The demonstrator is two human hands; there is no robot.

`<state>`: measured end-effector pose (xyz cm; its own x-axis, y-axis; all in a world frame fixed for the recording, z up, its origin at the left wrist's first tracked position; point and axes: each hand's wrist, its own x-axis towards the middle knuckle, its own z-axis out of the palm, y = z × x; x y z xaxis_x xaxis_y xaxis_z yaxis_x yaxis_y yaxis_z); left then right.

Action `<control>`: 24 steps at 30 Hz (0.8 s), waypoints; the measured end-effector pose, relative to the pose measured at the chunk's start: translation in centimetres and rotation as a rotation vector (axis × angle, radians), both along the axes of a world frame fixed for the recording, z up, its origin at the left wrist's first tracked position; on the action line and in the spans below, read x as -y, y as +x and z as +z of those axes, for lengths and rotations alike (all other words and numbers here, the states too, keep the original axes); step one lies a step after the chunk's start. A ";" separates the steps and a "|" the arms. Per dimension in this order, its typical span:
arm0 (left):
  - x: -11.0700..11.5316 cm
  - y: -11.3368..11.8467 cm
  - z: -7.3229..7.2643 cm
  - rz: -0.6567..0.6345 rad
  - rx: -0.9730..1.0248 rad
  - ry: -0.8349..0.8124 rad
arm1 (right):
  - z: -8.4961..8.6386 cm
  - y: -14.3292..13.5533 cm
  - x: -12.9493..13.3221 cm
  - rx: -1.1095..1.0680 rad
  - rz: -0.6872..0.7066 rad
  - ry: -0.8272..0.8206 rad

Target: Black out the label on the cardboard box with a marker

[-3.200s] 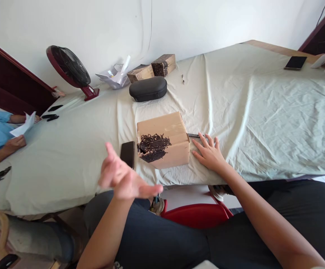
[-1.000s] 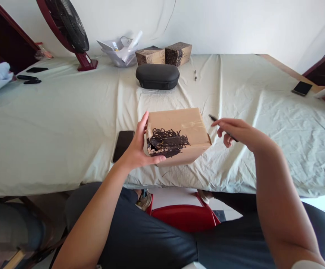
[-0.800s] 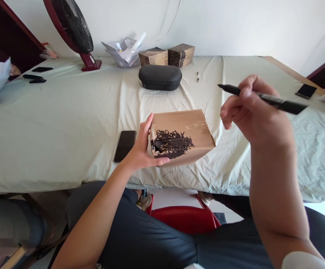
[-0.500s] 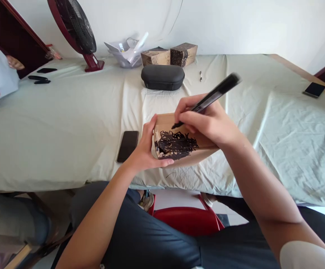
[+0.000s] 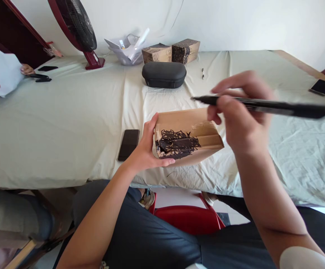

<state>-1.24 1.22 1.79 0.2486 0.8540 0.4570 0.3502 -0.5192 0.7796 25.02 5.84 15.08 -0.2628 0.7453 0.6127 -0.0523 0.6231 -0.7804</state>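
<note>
A brown cardboard box (image 5: 207, 130) rests near the front edge of the cloth-covered table, its left end scribbled over with black ink. My left hand (image 5: 151, 149) grips that end, fingers behind it and thumb along the near side. Above and to the right of the box, my right hand (image 5: 243, 108) is closed around a black marker (image 5: 285, 107). The marker's tip points left and is apart from the cardboard. Motion blurs the right hand a little. Just left of my left hand lies a dark smartphone (image 5: 128, 145).
Behind the box sits a black hard case (image 5: 164, 74), with scribbled boxes (image 5: 185, 51) and a clear basket (image 5: 123, 56) farther back. A fan (image 5: 91, 56) stands at the back left. Another person's hands hold white paper (image 5: 4, 71) at far left. A phone (image 5: 321, 87) lies at right.
My right hand has lifted the marker off the box and moved right and up, turning it nearly level. My left hand stays on the box. At left, the other person's paper has shifted right.
</note>
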 end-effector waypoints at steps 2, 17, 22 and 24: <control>0.2 -0.1 0.2 0.003 -0.013 -0.026 | -1.4 3.1 0.4 -0.053 -0.106 0.019; -0.5 -1.1 -0.3 0.016 0.057 0.045 | -18.7 14.1 -2.4 0.853 -0.513 -0.185; -0.6 -0.7 -0.4 0.079 0.043 0.095 | -20.0 12.6 -2.9 1.067 -0.600 -0.081; -0.6 -0.6 -0.5 0.073 0.041 0.092 | -20.5 12.7 -2.9 1.071 -0.599 -0.092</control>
<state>-1.81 1.80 1.32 0.1666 0.8229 0.5432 0.3587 -0.5638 0.7440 37.74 8.70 -5.41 -0.2022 0.9502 0.2371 0.9167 0.2689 -0.2957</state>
